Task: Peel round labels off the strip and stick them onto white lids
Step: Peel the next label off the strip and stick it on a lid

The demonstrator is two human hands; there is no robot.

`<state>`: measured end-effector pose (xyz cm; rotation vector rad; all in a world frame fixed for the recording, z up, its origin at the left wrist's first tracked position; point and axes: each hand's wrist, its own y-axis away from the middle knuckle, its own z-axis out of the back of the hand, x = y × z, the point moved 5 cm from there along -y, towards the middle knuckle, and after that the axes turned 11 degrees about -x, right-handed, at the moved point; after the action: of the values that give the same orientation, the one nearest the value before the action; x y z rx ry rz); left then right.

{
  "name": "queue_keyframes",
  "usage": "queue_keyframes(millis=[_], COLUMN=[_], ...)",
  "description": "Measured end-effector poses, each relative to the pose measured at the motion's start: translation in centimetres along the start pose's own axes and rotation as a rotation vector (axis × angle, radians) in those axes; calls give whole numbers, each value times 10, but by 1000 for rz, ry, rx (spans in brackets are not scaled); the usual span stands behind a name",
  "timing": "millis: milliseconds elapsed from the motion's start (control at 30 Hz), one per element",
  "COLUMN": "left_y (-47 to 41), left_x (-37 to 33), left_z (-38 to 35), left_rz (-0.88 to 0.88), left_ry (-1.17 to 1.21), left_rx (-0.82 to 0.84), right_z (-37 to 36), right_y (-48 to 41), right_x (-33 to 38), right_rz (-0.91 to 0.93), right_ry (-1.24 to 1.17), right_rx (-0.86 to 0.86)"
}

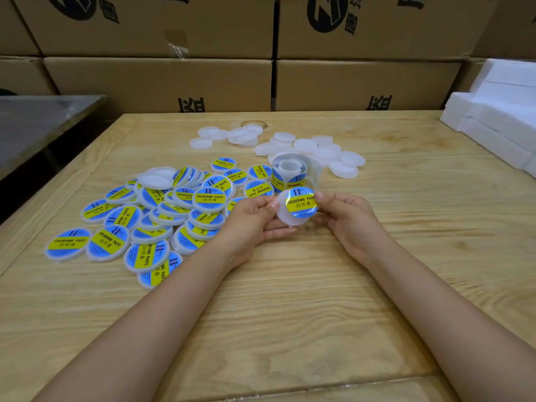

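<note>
While your left hand (255, 219) grips the plain white round plastic lid (282, 216) above the pale wooden table (290, 300), your right hand (345, 219) pinches the glossy round blue-and-yellow label (301, 203) over it, off-centre rightward. Centre it first, then smooth outward.

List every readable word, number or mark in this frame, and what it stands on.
"SOLDERING PASTE": yellow band of the round blue-and-yellow label over the white plastic lid; same on the labelled lids piled left.
"助焊膏": beneath it, same labels.
"II": mark above the band.
Small print on the labels' blue: too small.
Black characters on the brown cardboard boxes: cropped, unreadable.
</note>
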<state>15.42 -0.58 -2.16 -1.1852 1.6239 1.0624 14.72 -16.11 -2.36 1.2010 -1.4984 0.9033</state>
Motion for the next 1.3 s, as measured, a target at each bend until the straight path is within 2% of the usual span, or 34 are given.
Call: queue_keyframes(millis=[267,900,1300], left_y=[0,-2,1], left_x=[0,1,3], left_z=[-2,-3,-6], left_rz=[0,-25,39], left_ry=[38,3,94], left_rx=[18,24,-43], right_z=[-1,-2,-8], right_y=[-1,1,16], right_x=[-6,-7,6], right_rz=[11,65,389], right_ry=[57,111,494], right_rx=[-120,-201,-305])
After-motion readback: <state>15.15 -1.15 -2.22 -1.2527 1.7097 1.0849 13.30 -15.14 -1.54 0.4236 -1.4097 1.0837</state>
